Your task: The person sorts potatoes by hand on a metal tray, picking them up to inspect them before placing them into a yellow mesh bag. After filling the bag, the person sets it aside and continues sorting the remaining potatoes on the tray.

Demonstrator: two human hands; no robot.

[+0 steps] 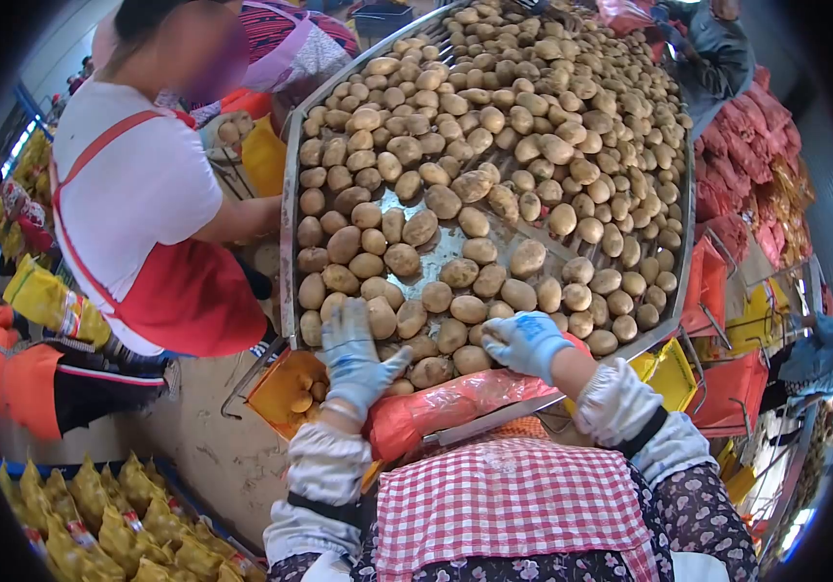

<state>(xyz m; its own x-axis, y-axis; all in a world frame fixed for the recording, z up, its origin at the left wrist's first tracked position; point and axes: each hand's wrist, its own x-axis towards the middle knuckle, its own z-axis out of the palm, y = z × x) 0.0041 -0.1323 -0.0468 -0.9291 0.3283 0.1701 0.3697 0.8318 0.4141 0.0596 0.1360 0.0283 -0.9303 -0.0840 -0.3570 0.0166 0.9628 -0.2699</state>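
My left hand (351, 355), in a pale blue and white glove, lies palm down at the near left of a metal sorting table (289, 242). Its fingers are stretched out and touch potatoes (383, 318) at the edge. Further right, my right hand (525, 343) wears a matching glove. Its fingers curl down toward the potatoes; whatever they hold, if anything, is hidden under the hand. Between my wrists, a rolled red plastic bag (455, 405) runs along the table's near rim. Brown potatoes heap up toward the far side, and bare metal (444, 250) shows in the middle.
A person in a red apron (198, 301) stands on the left, with one arm at the table's rim. Orange and yellow bags (290, 393) hang below the edges. Filled yellow net bags (135, 524) stand lower left; red sacks (746, 145) pile up on the right.
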